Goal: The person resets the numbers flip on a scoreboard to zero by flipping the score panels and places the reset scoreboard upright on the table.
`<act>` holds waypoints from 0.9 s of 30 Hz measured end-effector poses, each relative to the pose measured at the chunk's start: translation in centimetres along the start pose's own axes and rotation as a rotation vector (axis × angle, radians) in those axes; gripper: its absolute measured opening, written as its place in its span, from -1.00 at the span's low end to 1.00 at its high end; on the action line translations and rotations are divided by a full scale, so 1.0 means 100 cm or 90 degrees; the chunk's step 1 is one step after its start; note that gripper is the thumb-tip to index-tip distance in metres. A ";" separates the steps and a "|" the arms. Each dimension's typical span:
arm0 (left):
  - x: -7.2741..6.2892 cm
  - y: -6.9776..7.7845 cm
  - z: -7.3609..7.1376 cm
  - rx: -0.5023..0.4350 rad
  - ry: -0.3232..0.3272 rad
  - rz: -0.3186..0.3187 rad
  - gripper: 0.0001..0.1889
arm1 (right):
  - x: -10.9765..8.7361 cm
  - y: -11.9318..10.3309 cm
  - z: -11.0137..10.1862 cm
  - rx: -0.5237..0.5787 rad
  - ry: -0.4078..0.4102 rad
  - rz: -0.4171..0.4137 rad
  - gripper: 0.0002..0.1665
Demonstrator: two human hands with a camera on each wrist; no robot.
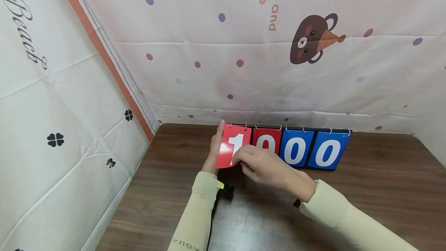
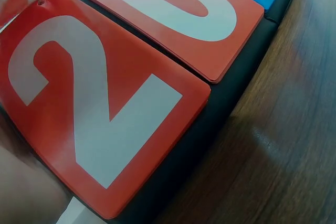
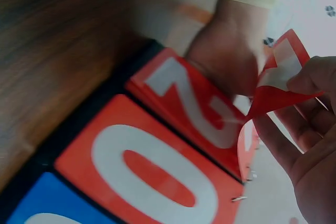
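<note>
A flip scoreboard leans at the back of the table, with red cards on its left and blue cards [image 1: 296, 148] on its right, hung on metal rings. My right hand [image 1: 266, 165] pinches the lower part of the leftmost red card [image 1: 228, 138], marked 1, between thumb and fingers. That card bends away from the board in the right wrist view, uncovering a red card with a 2 [image 2: 89, 93] beneath. My left hand [image 1: 213, 154] lies along the scoreboard's left edge, one finger reaching up to the top corner; its other fingers are partly hidden.
The board stands on a dark wooden table [image 1: 163, 189]. Close behind it hangs a white printed cloth [image 1: 195, 80], and another cloth [image 1: 87, 173] covers the left side. A small black object [image 1: 227, 191] sits by my left cuff.
</note>
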State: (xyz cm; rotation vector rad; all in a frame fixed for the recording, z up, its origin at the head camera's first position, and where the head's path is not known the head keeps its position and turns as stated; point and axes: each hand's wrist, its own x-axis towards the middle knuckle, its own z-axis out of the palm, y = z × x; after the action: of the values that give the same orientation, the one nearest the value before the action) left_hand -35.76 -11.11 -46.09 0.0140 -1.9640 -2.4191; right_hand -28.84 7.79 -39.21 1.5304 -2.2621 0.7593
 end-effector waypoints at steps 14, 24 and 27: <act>0.007 -0.004 -0.005 0.008 -0.031 -0.002 -0.24 | -0.013 0.028 0.022 -0.132 -0.088 0.036 -0.63; 0.007 -0.004 -0.003 0.022 -0.022 0.002 -0.26 | -0.013 0.041 0.034 -0.181 -0.107 0.044 -0.62; 0.007 -0.003 -0.004 0.019 -0.020 0.005 -0.28 | -0.013 0.044 0.038 -0.195 -0.111 0.032 -0.62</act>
State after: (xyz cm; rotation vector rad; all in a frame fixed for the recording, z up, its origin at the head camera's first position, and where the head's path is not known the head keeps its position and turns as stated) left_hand -36.45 -11.43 -46.48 -0.0305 -2.0094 -2.3989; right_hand -32.24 7.90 -44.08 1.4453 -2.4125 0.2799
